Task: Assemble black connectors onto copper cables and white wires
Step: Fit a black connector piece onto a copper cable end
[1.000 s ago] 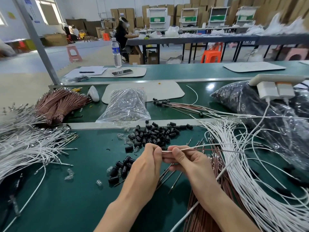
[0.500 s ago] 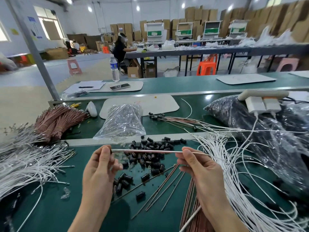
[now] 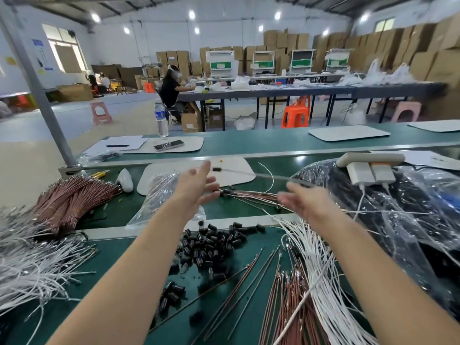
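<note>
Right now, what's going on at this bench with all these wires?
A person is fitting black caps onto wires by hand. Both the left hand and right hand reach forward, fingers open, over a row of capped cables at the back. Loose black caps, copper cables and white wires lie nearer, waiting.

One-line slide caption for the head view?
Left hand and right hand reach, open, past black connectors toward assembled cables.
</note>
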Demonstrator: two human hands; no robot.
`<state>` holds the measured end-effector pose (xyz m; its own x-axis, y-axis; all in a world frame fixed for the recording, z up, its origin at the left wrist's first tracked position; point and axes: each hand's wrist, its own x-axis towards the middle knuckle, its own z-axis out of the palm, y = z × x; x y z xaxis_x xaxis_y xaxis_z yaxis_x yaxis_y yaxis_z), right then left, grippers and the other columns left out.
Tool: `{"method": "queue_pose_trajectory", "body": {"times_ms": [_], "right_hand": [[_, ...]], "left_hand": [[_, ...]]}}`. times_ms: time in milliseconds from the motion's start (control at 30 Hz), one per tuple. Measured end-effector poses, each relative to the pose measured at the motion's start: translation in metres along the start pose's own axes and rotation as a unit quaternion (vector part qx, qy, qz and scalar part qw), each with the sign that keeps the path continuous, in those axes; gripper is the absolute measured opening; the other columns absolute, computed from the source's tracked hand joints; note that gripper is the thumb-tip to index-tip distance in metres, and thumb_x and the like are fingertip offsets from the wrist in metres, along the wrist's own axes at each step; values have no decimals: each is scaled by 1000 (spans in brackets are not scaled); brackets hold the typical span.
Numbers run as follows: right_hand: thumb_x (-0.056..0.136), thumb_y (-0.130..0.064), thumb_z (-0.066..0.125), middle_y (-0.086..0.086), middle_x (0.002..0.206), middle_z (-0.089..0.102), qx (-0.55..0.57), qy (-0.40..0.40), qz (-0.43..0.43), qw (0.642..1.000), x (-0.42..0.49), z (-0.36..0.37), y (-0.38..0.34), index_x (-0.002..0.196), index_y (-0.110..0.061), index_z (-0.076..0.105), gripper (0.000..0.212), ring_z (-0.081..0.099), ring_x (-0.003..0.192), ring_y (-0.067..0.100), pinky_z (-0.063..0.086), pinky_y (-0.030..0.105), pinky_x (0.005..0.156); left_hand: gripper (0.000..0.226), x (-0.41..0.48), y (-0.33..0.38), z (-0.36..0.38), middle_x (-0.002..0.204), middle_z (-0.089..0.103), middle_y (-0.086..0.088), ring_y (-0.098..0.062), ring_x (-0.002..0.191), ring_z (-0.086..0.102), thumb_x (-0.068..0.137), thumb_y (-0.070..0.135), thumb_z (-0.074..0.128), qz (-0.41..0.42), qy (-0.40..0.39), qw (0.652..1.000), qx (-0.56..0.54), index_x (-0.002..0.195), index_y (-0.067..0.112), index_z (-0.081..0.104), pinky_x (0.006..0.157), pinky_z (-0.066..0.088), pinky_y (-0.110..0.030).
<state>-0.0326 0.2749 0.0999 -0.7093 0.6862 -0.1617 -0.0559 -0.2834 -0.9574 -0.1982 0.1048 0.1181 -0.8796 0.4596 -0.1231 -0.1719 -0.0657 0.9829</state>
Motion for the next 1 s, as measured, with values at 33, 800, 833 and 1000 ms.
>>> {"method": "queue_pose_trajectory", "body": {"times_ms": [33,800,833,1000], "right_hand": [[103,-7,54,27,108,71,-15,-1,24,1000,1,-3,11,124,11,56,28,71,89,28,61,33,80],[100,-20,48,-8,86,65,-490,48,-155,856,-76,-31,81,132,-21,60,34,49,54,5,40,28,60],[100,-21,48,-9,88,65,-489,45,-157,857,-79,-30,82,132,-21,59,33,49,55,6,42,30,63],[101,-20,47,-18,82,57,-481,55,-179,856,-85,-21,86,133,-21,59,34,61,66,9,45,30,65]], "left_hand": [[56,5,-7,0,112,63,-15,-24,93,67,103,33,54,-19,-2,999,27,146,2,36,64,61,-29],[8,-165,-112,64,118,66,-14,-35,109,65,100,16,53,51,-192,686,700,98,9,58,80,47,-38],[12,-165,-116,66,120,66,-13,-35,112,64,99,12,53,48,-177,686,704,105,8,61,82,48,-38],[18,-159,-124,66,119,67,-13,-35,111,65,96,10,55,65,-141,697,700,110,6,64,80,48,-38]]}}
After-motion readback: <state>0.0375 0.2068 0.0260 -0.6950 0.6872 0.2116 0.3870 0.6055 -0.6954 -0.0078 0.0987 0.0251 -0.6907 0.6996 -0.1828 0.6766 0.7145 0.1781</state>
